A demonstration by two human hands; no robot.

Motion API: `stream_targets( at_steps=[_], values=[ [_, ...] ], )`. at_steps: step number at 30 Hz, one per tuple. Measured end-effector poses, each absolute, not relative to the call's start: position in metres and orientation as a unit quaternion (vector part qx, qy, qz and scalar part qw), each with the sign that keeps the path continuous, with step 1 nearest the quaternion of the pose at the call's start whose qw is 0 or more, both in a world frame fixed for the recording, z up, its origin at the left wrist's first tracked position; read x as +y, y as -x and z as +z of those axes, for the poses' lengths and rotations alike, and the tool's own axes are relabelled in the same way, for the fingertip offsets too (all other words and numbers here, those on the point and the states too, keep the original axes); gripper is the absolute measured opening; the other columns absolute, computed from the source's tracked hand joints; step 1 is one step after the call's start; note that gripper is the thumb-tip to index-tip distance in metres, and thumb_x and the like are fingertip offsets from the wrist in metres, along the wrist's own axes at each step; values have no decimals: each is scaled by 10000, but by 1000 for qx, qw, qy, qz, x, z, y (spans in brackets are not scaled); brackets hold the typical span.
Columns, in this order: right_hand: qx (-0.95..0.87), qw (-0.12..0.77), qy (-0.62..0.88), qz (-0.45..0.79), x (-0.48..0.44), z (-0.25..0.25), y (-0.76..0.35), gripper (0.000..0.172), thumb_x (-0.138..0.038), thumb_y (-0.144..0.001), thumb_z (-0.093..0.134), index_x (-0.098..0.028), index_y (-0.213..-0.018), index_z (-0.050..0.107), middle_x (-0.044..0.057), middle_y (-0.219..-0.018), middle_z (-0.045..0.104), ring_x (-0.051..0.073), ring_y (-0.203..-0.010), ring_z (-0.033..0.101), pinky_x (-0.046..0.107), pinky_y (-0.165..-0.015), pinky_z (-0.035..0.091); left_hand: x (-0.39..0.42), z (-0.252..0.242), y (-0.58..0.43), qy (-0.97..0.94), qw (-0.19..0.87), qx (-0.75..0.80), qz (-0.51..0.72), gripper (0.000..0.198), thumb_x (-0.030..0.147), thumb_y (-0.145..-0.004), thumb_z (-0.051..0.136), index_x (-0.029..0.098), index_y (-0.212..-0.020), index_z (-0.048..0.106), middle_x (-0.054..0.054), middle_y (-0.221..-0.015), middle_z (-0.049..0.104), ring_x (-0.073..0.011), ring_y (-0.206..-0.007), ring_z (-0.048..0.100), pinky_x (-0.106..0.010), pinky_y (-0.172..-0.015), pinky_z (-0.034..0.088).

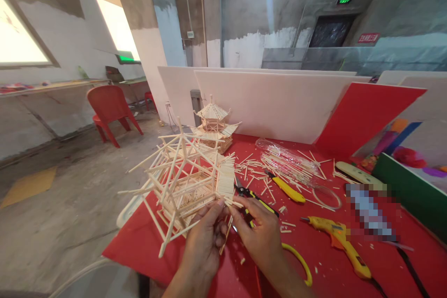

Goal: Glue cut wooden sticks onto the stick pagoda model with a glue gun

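Observation:
A pavilion model of thin wooden sticks (184, 158) stands at the left of the red table, its roof a bare frame except for one panel of sticks laid side by side (226, 174). My left hand (206, 237) grips the model's lower corner, thumb on top and fingers curled beneath. Close beside it, my right hand (256, 228) pinches a short wooden stick (236, 202) at the panel's lower edge. Black-and-yellow pliers (260, 200) lie partly hidden behind my right hand.
A yellow utility knife (288, 189), a yellow glue gun (338, 237) and loose sticks lie on the red table (293, 270). A finished pagoda model (212, 121) stands behind. White boards (272, 102) line the back edge; a red chair (110, 107) is at left.

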State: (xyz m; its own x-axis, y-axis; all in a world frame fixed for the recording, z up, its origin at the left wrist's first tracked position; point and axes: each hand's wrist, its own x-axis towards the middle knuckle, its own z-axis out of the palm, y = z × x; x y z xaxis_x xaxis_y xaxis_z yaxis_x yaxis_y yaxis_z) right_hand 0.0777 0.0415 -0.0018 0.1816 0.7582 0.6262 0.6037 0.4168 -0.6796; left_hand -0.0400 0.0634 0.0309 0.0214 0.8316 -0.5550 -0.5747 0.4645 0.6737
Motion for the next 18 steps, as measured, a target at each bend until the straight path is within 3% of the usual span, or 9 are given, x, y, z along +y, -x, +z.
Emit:
stream_targets(
  at_steps=[6,9,11,13,15,18],
  values=[
    [-644,539,533,105,36,2,-80,259,-258,-917,588,-218,-1162,663,55,-1006,738,184,-901,687,301,-817,555,64,30,41,-144,700,491,499,118,147,-769,721,142,-834,621,-4,-590,669,-42,-335,477,-97,-288,222],
    [-636,529,547,128,25,3,-93,350,-270,-930,536,-224,-1271,602,49,-1025,735,166,-849,692,260,-724,565,64,31,41,-146,698,495,497,104,166,-789,705,142,-831,613,-10,-603,677,-42,-335,477,-98,-289,218],
    [-612,511,591,121,16,-1,-115,338,-296,-931,510,-230,-1245,616,44,-1011,740,158,-771,690,239,-630,551,64,32,40,-150,694,497,498,112,177,-788,708,144,-824,607,-7,-607,676,-41,-336,475,-99,-287,212],
    [-577,475,662,54,8,-10,-149,292,-329,-910,502,-225,-1124,671,51,-978,748,175,-735,685,266,-637,540,63,32,40,-157,694,497,497,111,179,-788,709,144,-817,608,-3,-611,674,-39,-335,466,-100,-284,207],
    [-528,386,756,-27,-1,-21,-193,274,-323,-862,493,-225,-1022,692,65,-996,745,220,-793,686,325,-709,523,63,32,40,-161,699,492,493,98,173,-795,702,140,-806,610,-3,-612,671,-37,-335,459,-100,-281,211],
    [-456,184,870,-7,-19,-34,-256,342,-336,-845,448,-205,-1064,675,115,-1090,716,297,-979,663,373,-750,493,65,31,39,-158,699,493,494,80,156,-807,686,134,-792,610,0,-601,661,-35,-333,458,-99,-278,221]
  ],
)
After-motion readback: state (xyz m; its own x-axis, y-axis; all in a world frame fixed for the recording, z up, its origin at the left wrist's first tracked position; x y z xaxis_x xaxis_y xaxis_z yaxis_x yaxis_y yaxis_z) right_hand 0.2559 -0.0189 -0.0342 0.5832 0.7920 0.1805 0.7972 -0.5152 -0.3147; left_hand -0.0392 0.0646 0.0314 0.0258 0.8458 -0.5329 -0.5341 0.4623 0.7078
